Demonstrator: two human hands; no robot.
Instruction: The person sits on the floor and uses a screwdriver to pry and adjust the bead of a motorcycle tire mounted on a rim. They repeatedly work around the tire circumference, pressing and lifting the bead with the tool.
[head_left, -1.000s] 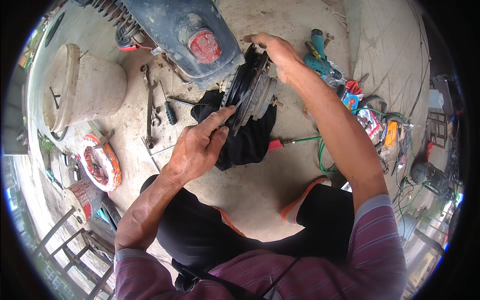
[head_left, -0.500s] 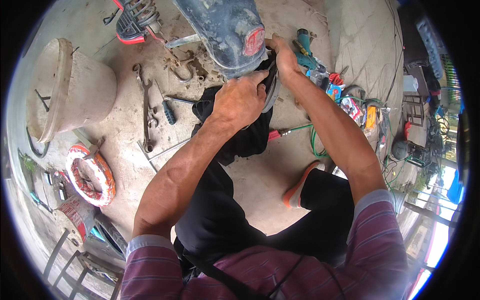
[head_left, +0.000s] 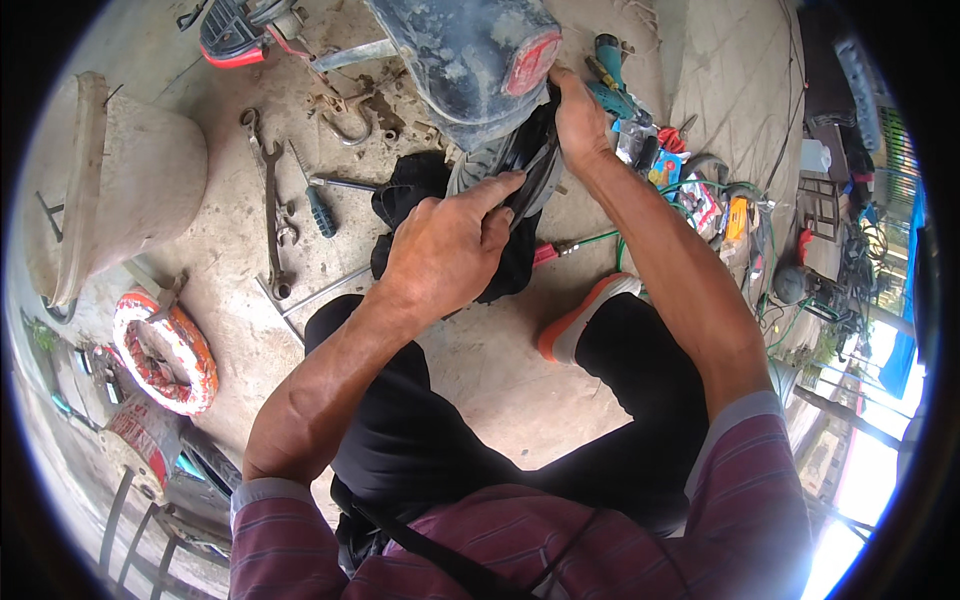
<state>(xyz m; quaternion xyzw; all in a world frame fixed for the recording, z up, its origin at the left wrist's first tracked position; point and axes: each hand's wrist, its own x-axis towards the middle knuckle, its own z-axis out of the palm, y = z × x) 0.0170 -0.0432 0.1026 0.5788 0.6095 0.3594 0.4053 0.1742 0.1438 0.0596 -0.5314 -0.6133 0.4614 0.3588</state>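
Note:
A dirt-covered dark mudguard (head_left: 450,70) with a red reflector (head_left: 532,62) hangs over a wheel (head_left: 540,160); a grey strip of tyre tread (head_left: 474,168) shows beneath it. My left hand (head_left: 440,245) is curled at the wheel's near edge, index finger laid along it and thumb below. My right hand (head_left: 583,125) wraps the wheel's right side, close to the reflector; its fingertips are partly hidden. Black cloth (head_left: 405,190) lies bunched on the floor beneath the wheel.
Wrenches (head_left: 270,200) and a screwdriver (head_left: 318,205) lie left on the concrete floor. A large bucket (head_left: 150,160) and a red-white ring (head_left: 165,350) are farther left. A teal power tool (head_left: 610,90) and assorted packets (head_left: 670,170) sit right. My shoe (head_left: 580,320) is close by.
My left hand has moved down and left, and more tyre tread shows under the mudguard. My right hand has shifted slightly right. The whole view has shifted a little.

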